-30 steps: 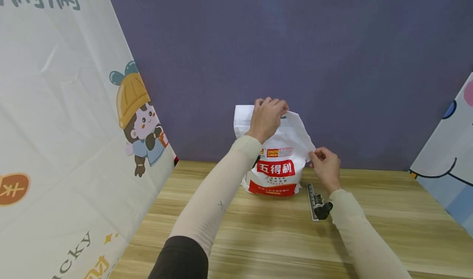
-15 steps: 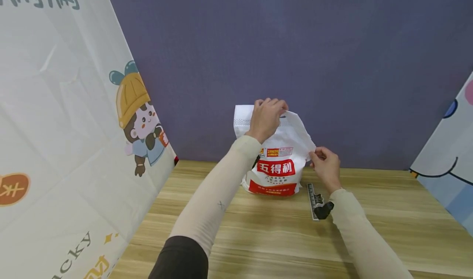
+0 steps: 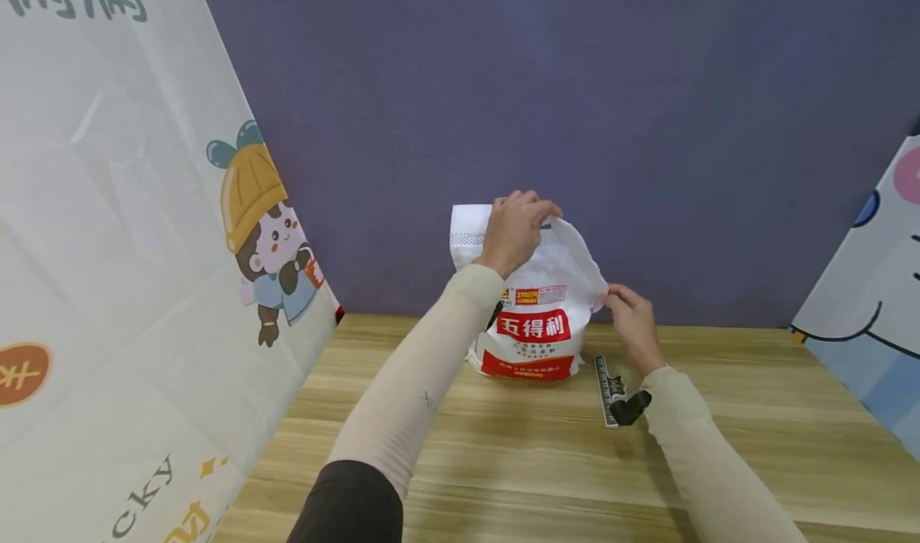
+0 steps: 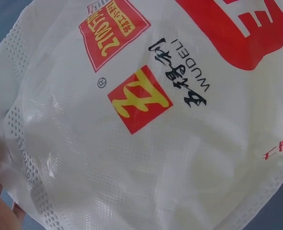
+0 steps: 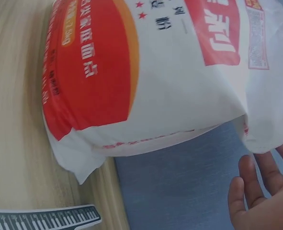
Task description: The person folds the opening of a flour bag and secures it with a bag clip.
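A white flour bag (image 3: pixel 532 351) with red printed panels stands upright on the wooden table, its upper part flattened and raised. My left hand (image 3: pixel 513 227) grips the top edge beside the dark handle slot, covering part of the plastic. Lower down, at the bag's right side edge, my right hand (image 3: pixel 632 319) pinches the loose plastic between thumb and fingers. In the right wrist view, the fingers of the right hand (image 5: pixel 270 187) lie behind that edge. The left wrist view is mostly filled by the bag's front (image 4: pixel 131 167), with a little of the left hand (image 4: pixel 0 211) at its left border.
A flat black-and-white ruler-like strip (image 3: pixel 602 387) with a cat figure on it lies right of the bag, beside the black camera (image 3: pixel 631 407) on the right wrist. A dark blue wall (image 3: pixel 647 128) rises behind the table (image 3: pixel 517 479). Printed white sheets (image 3: pixel 129 231) flank both sides.
The head view has shifted slightly. The fingers of my right hand look straighter along the bag's side edge, which bulges rounder. My left hand keeps its hold at the top.
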`<state>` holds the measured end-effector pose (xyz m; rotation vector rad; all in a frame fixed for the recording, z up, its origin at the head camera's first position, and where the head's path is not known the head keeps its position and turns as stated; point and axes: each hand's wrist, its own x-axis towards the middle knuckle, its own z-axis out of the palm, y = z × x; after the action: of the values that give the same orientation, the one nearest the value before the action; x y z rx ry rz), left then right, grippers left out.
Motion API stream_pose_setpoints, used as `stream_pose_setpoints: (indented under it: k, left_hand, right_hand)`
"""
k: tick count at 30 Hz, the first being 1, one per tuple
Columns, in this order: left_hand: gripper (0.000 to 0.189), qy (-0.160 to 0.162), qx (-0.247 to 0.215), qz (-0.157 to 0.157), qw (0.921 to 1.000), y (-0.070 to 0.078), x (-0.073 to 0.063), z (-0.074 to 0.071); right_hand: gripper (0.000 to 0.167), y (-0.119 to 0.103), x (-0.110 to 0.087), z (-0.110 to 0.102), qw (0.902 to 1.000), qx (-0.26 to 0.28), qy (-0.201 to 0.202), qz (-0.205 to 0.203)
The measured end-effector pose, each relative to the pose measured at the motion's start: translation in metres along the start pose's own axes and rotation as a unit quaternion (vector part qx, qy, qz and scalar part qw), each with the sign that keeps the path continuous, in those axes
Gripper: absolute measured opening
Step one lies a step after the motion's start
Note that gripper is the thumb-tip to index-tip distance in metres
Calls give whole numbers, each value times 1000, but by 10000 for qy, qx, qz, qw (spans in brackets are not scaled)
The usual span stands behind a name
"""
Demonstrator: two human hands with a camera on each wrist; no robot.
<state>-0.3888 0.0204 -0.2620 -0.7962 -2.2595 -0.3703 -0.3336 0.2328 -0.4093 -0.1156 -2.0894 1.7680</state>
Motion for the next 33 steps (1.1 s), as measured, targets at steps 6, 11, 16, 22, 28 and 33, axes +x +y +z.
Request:
stream_pose_setpoints:
  k: [6,11,16,22,28,33]
  left_hand:
    - [28,-40,-174,32,9998,-1,0,1]
    - [32,-53,-311,55,9995,1,0,3]
    - [35,-281,-315,129,9990,6,0,2]
    - [40,-384,-110,144,9991,12,1,0]
    - [45,-551,180,103,9983,17,3,2]
    - [49,-627,348,101,9974,19,2,2]
  right_hand:
    - [45,-9,-2,0,9982,490,-334,-122]
    - [49,-13,-2,0,9973,490,-477,-249]
    - [53,-14,-1,1,9989,183,-415,-74]
    - [52,-13,0,5,9995,173,-274,17]
    - [50,-13,0,8,9991,325,-264,-68]
    - [55,-14,-2,7,9988,50,-471,-110]
